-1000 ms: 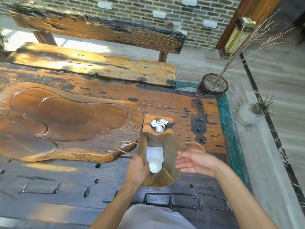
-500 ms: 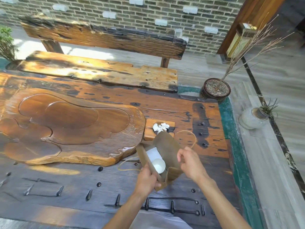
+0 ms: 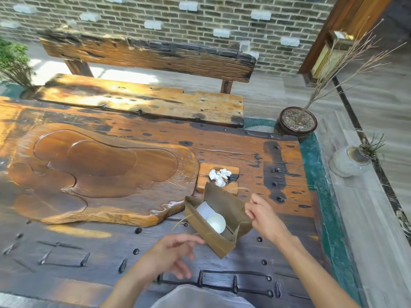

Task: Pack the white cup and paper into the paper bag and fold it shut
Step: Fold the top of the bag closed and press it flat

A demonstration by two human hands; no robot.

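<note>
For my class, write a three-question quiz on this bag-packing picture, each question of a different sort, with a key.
1. True or false: the white cup already sits inside the paper bag.
2. Which hand is at the bag's far rim? A) left hand B) right hand C) neither
3. Fill in: crumpled white paper lies on a small wooden ____ behind the bag.

Key: 1 true; 2 B; 3 tray. The bag's mouth is open, not yet folded, and a flat white sheet lies inside beside the cup.
</note>
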